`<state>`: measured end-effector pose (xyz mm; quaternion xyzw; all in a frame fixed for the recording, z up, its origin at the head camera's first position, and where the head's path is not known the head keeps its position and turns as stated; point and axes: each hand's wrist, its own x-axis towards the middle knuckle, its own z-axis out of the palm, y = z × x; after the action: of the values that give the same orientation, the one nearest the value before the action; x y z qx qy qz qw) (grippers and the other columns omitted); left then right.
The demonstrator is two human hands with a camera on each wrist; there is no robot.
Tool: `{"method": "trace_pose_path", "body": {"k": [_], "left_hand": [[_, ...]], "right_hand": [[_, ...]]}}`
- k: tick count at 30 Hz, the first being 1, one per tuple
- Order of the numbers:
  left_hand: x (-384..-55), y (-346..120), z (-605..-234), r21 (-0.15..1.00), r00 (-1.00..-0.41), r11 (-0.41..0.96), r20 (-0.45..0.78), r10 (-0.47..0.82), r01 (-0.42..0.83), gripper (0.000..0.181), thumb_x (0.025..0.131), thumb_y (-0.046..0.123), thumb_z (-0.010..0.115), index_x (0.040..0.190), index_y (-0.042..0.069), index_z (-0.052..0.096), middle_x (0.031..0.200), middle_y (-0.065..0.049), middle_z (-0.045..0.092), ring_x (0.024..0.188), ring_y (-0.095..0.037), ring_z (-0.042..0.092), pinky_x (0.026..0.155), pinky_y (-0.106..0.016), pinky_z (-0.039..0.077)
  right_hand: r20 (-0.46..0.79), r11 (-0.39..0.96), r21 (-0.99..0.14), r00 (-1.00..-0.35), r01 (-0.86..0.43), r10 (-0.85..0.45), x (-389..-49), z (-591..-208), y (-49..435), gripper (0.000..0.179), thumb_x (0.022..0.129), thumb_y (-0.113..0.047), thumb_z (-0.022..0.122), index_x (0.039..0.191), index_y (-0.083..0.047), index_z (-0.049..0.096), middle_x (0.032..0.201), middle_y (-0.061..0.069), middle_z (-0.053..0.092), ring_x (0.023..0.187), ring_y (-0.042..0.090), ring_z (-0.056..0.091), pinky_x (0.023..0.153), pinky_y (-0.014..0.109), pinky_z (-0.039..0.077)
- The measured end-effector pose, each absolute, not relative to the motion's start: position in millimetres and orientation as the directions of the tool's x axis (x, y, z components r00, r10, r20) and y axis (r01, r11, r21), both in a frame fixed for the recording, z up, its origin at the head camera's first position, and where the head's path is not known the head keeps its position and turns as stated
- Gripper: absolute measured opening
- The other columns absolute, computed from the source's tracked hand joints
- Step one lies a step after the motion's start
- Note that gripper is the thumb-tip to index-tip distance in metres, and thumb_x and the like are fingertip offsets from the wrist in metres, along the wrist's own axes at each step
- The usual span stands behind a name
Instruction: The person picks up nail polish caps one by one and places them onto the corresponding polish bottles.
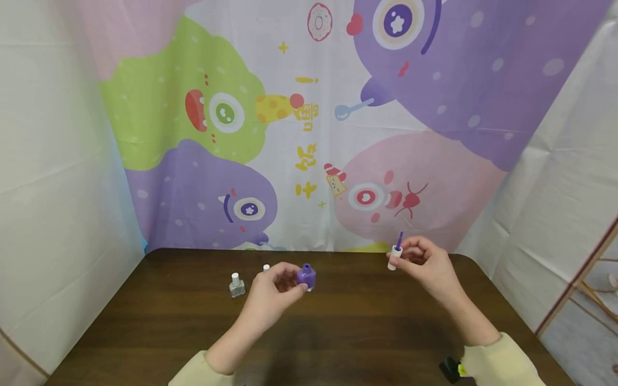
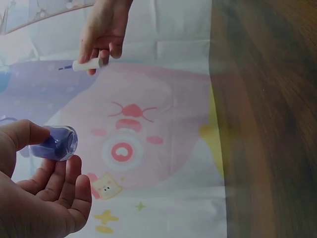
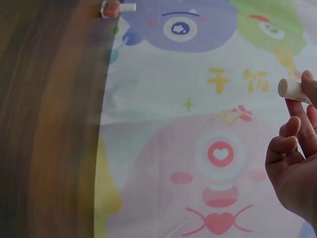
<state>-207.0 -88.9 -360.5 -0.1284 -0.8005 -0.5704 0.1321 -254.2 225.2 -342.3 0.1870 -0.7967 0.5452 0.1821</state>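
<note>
Pinching purple bottle (image 1: 306, 277) upright in half-curled left hand (image 1: 270, 295) | white cap (image 1: 394, 259), brush (image 1: 399, 241) upward, in raised, half-curled right hand (image 1: 435, 269)

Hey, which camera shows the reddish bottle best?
The right wrist view: the reddish bottle shows there with its white cap, nothing covering it. In the head view, only what is likely its cap peeks out behind the left hand; the left wrist view doesn't show it.

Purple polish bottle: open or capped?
Open. The purple bottle in the left hand has a bare neck; the right hand holds the white cap with its brush.
</note>
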Motion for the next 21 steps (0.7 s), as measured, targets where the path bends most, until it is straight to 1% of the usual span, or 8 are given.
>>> {"method": "trace_pose_path", "body": {"k": [5,8,11,15,21], "left_hand": [[-203.1,-87.3,-357.9,0.89,-0.93,0.274,0.363,0.062,0.366,0.018,0.074,0.005,0.076,0.09,0.007,0.068,0.078,-0.003,0.065,0.069,-0.011,0.057,0.065,-0.021,0.049],[-201.6,-86.6,-358.1,0.891,-0.926,0.255,0.372,0.066,0.376,0.018,0.075,0.004,0.076,0.091,0.006,0.067,0.078,-0.003,0.066,0.07,-0.011,0.057,0.065,-0.022,0.049],[-200.5,-86.3,-358.5,0.891,-0.925,0.251,0.373,0.07,0.378,0.018,0.075,0.003,0.075,0.09,0.008,0.067,0.078,-0.003,0.066,0.069,-0.011,0.058,0.065,-0.022,0.05],[-197.8,-85.3,-357.1,0.888,-0.923,0.253,0.377,0.075,0.383,0.018,0.075,0.002,0.074,0.09,0.01,0.067,0.076,-0.001,0.065,0.069,-0.012,0.057,0.064,-0.022,0.049],[-191.9,-83.4,-355.3,0.886,-0.918,0.239,0.388,0.086,0.397,0.019,0.075,0.002,0.074,0.091,0.009,0.067,0.077,0.0,0.064,0.07,-0.011,0.057,0.066,-0.022,0.049]], "right_hand": [[0.478,0.29,-0.824,-0.872,-0.487,-0.105,-246.5,-339.5,218.5,0.028,0.077,-0.003,0.076,0.096,-0.001,0.055,0.077,-0.013,0.069,0.068,0.007,0.061,0.063,0.021,0.052],[0.487,0.275,-0.821,-0.865,-0.5,-0.117,-241.5,-337.2,213.5,0.028,0.077,-0.002,0.075,0.097,-0.001,0.056,0.08,-0.012,0.07,0.069,0.009,0.061,0.064,0.021,0.052],[0.508,0.247,-0.814,-0.851,-0.526,-0.137,-237.2,-335.9,208.2,0.026,0.077,0.001,0.074,0.098,-0.001,0.057,0.082,-0.01,0.071,0.069,0.01,0.061,0.063,0.021,0.051],[0.544,0.172,-0.803,-0.82,-0.57,-0.175,-231.3,-335.1,201.4,0.025,0.078,0.007,0.071,0.098,0.002,0.057,0.084,-0.006,0.072,0.068,0.01,0.062,0.06,0.021,0.049],[0.57,0.088,-0.798,-0.795,-0.596,-0.209,-223.9,-333.5,193.6,0.022,0.08,0.009,0.068,0.098,0.003,0.057,0.084,0.0,0.072,0.068,0.011,0.063,0.059,0.021,0.049]]}}
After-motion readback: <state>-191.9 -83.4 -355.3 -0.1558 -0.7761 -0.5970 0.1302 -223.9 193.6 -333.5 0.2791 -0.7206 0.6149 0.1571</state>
